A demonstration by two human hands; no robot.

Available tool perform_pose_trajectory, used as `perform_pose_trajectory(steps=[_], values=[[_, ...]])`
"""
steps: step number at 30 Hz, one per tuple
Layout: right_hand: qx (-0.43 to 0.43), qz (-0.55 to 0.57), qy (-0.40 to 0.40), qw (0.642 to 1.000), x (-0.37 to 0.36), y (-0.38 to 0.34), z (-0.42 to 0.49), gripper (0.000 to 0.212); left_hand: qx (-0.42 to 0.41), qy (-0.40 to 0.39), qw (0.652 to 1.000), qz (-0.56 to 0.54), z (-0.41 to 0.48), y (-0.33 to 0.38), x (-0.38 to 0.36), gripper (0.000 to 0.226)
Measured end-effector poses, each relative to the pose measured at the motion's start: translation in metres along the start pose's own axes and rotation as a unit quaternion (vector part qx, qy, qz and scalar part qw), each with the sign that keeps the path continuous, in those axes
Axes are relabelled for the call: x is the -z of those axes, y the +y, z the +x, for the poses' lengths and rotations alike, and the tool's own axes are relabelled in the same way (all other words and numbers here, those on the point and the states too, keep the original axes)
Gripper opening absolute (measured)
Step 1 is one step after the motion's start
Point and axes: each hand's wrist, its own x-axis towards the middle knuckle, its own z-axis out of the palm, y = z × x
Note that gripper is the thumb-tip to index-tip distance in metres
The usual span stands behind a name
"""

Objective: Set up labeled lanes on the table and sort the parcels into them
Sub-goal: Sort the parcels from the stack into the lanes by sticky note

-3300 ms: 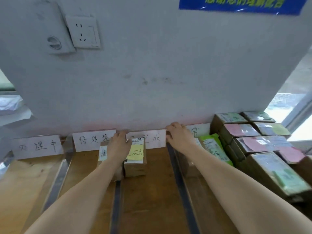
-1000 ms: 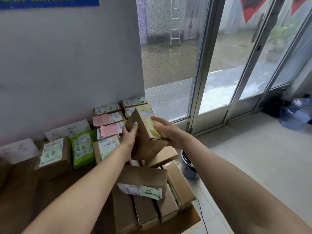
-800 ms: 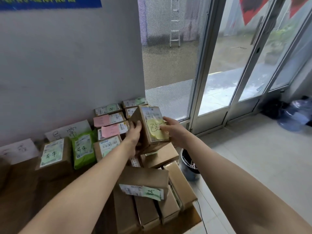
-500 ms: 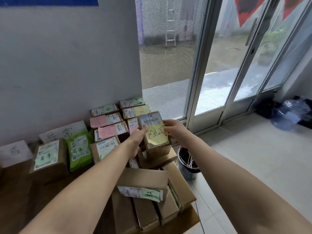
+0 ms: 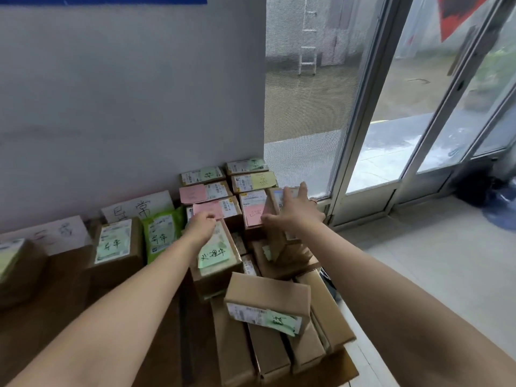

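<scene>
My left hand (image 5: 201,226) is curled over the far edge of a brown parcel with a green note (image 5: 215,259) and grips it. My right hand (image 5: 293,212) lies over a brown parcel standing on its edge (image 5: 279,241), thumb on its left face, fingers spread over the top. Around them lie piled parcels with pink notes (image 5: 208,209) and yellow notes (image 5: 254,181). White lane labels (image 5: 139,208) lean against the wall. A box with a green note (image 5: 116,244) and a green pouch (image 5: 162,233) lie under one label.
A loose brown box with a green note (image 5: 268,301) lies across several boxes at the wooden table's right corner (image 5: 343,370). The wall (image 5: 125,107) closes the back. Glass doors (image 5: 391,135) and tiled floor lie to the right, with a water bottle (image 5: 502,210).
I turned from the lanes to the parcel pile and lifted a box with a yellow note in both hands. That box is now down on its edge; my left hand moved to the green-note parcel.
</scene>
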Motion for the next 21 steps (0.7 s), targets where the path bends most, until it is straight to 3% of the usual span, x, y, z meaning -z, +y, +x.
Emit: perform_pose_trajectory(steps=[5,11,15,21], values=[[-0.029,-0.006,0.005,1.0,-0.005,-0.002,0.006,0.094,0.054,-0.033,0.997,0.045,0.005,-0.022,-0.001,0.033],[-0.02,-0.02,0.038,0.999,-0.008,-0.003,0.003,0.086,0.111,-0.039,0.976,0.183,0.0,-0.019,-0.021,0.061],[-0.008,-0.036,0.047,0.998,-0.012,-0.002,0.002,0.084,0.091,-0.024,0.967,0.238,-0.008,-0.01,-0.028,0.07],[-0.017,-0.025,0.036,0.999,-0.013,-0.001,-0.002,0.084,0.079,-0.049,0.967,0.237,-0.012,-0.008,-0.041,0.099]])
